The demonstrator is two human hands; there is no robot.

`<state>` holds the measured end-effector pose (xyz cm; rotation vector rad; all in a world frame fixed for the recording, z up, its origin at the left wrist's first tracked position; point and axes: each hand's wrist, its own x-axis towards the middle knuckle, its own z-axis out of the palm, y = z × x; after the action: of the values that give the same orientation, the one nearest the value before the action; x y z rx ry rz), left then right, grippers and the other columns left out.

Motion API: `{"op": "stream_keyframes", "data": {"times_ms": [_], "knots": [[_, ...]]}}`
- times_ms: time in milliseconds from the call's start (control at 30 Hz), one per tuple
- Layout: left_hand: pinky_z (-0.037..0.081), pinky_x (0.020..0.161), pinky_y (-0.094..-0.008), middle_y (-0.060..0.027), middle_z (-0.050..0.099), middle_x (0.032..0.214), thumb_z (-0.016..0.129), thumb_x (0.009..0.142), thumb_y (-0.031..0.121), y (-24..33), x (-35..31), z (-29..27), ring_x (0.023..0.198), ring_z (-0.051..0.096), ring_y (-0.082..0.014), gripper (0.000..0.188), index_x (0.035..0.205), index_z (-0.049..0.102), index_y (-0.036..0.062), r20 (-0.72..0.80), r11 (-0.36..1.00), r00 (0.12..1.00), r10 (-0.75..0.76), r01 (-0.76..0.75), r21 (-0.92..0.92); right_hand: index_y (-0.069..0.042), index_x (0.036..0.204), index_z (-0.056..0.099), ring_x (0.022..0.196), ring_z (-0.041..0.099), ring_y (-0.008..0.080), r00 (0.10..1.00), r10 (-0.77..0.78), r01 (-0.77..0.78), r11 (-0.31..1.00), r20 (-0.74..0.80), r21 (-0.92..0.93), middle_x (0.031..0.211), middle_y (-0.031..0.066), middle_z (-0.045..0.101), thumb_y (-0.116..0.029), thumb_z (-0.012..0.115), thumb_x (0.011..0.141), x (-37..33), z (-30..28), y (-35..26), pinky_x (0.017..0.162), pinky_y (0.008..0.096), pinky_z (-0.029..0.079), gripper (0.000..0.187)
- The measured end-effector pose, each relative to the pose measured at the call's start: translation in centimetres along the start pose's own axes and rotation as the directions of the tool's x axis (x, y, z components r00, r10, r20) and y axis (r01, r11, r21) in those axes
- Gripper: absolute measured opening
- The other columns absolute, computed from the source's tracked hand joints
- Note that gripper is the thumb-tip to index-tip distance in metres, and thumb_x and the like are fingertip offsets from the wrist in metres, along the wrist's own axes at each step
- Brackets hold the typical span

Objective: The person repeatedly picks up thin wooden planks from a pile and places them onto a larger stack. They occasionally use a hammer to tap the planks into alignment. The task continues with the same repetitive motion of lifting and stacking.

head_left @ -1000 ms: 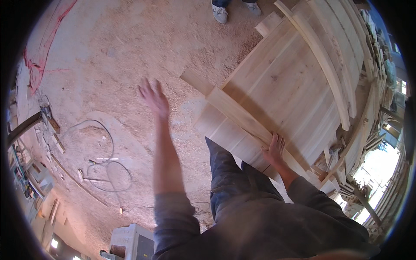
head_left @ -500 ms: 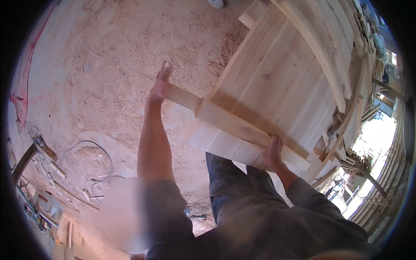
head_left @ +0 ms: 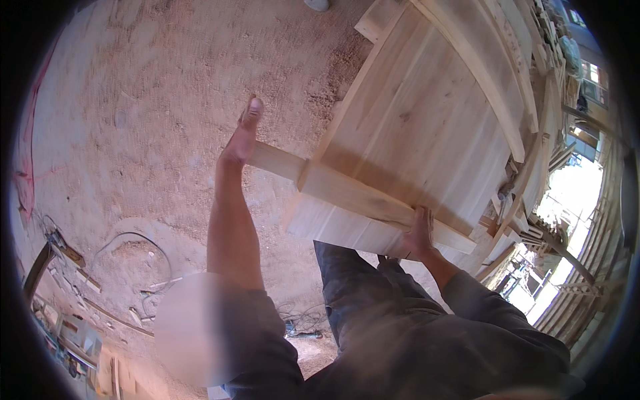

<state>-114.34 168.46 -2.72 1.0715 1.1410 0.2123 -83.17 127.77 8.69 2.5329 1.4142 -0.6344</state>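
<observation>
A pale wooden beam (head_left: 360,193) with a narrower tenon (head_left: 277,161) at its left end lies across the near part of a wide wooden panel (head_left: 427,113). The palm of my left hand (head_left: 244,137) presses against the tenon's end, its fingers stretched upward and not wrapped round the wood. Toward the beam's other end, my right hand (head_left: 420,235) grips it, fingers over the top; the thumb is hard to make out. A strip of the panel (head_left: 340,225) shows on my side of the beam, just in front of my legs.
Curved wooden pieces (head_left: 477,70) lie along the panel's right side. A squared block (head_left: 377,20) sticks out at its far left corner. Stacked lumber (head_left: 547,127) lines the right. Cables (head_left: 143,237) lie on the dusty floor (head_left: 167,87) at left, and a shoe tip (head_left: 317,4) shows at the far edge.
The view has shifted slightly, so the panel and beam appear a little farther left. Both hands keep their places on the beam, with no clear movement of it against the panel.
</observation>
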Motion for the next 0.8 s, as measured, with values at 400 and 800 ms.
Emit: {"op": "stream_keyframes", "data": {"times_ms": [400,800], "knots": [[0.008,0.122,-0.0400,-0.0150,0.014,0.163,0.032,0.093,0.074,-2.0,-1.8,4.6,0.151,0.009,-0.0271,0.095,0.157,0.011,0.0066,0.120,0.989,0.993,-0.008,0.025,-0.145,0.000,0.120,0.047,0.112,0.046,0.0426,0.995,0.074,-0.071,0.997,0.064,-0.041,0.116,0.0221,0.048,-0.002,0.068,0.063,-0.9,-2.0,0.7,0.099,0.0498,0.040,0.061],[0.017,0.120,-0.0383,-0.0198,0.030,0.157,0.027,0.096,0.071,-3.1,-1.4,9.0,0.147,0.022,-0.0311,0.092,0.152,0.025,-0.0009,0.012,0.994,0.995,0.095,-0.094,-0.051,-0.001,0.117,0.048,0.109,0.047,0.0419,0.999,0.042,-0.042,0.997,-0.004,-0.064,0.112,0.0215,0.050,0.005,0.062,0.063,-2.4,-0.6,5.9,0.096,0.0484,0.040,0.057]]}}
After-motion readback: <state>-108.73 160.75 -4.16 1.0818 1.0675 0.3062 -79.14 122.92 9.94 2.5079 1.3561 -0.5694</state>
